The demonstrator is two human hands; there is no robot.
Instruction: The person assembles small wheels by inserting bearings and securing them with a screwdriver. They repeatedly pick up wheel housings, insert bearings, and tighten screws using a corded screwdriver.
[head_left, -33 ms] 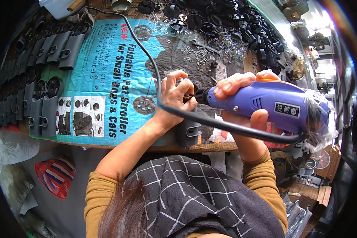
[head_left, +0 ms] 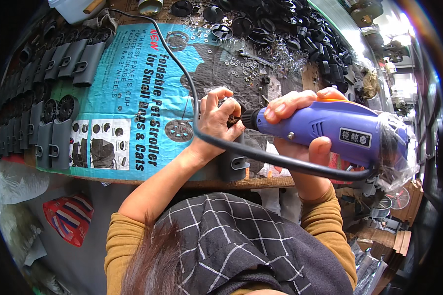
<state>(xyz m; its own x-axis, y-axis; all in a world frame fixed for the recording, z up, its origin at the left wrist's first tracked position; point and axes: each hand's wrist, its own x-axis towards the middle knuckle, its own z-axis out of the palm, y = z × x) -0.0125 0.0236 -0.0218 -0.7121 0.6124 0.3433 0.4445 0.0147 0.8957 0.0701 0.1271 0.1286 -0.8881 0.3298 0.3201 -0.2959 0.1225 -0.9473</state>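
My right hand [head_left: 291,107] is wrapped round a purple corded electric screwdriver [head_left: 325,125], which lies nearly level and points left. Its black nose [head_left: 251,119] reaches a dark round piece at my left hand [head_left: 215,117]. The fingers of that hand are curled round the black end of a grey plastic fitting [head_left: 235,164], whose lower body with a small loop shows below the wrist. Fingers and tool hide most of the contact point. A thick black cable [head_left: 261,151] loops from the screwdriver's rear, passing in front of the left wrist.
Rows of similar grey fittings [head_left: 59,132] stand at the left on a blue printed cardboard sheet [head_left: 147,98]. At the back lie scattered washers [head_left: 241,68], a wrench [head_left: 256,58], springs [head_left: 288,59] and a heap of black plastic parts [head_left: 325,44]. A tin [head_left: 150,7] sits at the far edge.
The screwdriver's body has tipped very slightly, and its cable has shifted a little. Both hands keep their hold.
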